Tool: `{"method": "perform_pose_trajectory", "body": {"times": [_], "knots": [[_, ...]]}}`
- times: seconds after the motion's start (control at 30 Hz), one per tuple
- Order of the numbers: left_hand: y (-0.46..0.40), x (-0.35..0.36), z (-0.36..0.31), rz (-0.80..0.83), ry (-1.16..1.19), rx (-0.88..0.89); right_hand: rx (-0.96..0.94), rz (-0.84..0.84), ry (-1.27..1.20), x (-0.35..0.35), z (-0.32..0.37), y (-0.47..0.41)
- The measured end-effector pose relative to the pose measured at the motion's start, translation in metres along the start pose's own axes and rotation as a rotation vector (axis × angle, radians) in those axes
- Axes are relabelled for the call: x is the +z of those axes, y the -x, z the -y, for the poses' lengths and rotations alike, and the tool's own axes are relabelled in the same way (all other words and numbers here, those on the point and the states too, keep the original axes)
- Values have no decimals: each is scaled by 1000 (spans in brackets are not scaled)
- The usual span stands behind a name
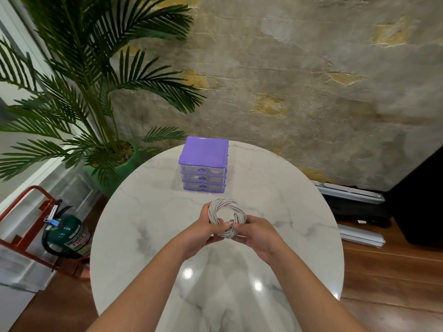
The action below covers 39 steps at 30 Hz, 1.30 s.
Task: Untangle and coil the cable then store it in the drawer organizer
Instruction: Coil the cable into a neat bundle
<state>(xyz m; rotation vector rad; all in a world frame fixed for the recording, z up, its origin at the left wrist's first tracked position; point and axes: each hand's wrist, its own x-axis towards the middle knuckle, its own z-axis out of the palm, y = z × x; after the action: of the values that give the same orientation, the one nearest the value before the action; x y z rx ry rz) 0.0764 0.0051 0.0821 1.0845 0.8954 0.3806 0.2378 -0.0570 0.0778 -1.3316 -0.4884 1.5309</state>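
We hold the coil [226, 218] above the table [148, 236], left hand [203, 230] and right hand [256, 236] pinching its near edge; light, springy, best gripped across all loops.

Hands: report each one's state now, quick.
Left hand: grips the coiled cable on its left side.
Right hand: pinches the coil's near edge.
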Motion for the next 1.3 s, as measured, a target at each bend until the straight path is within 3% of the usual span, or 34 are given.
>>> {"method": "perform_pose_trajectory", "body": {"times": [0.17,0.4,0.63,0.87,1.3], "knots": [[-2,-7,18,-55,15,34,2,-54,-28,3,-12,-7],[-10,-16,51,-404,137,-46,105,-95,-202,18,-41,-24],[-10,-19,77,-485,-99,-34,172,-187,-77,26,-68,-43],[-22,-38,109,-459,-445,-150,157,-268,67,31,-88,-56],[-23,-45,115,-549,-168,-72,152,-239,165,32,-92,-59]]}}
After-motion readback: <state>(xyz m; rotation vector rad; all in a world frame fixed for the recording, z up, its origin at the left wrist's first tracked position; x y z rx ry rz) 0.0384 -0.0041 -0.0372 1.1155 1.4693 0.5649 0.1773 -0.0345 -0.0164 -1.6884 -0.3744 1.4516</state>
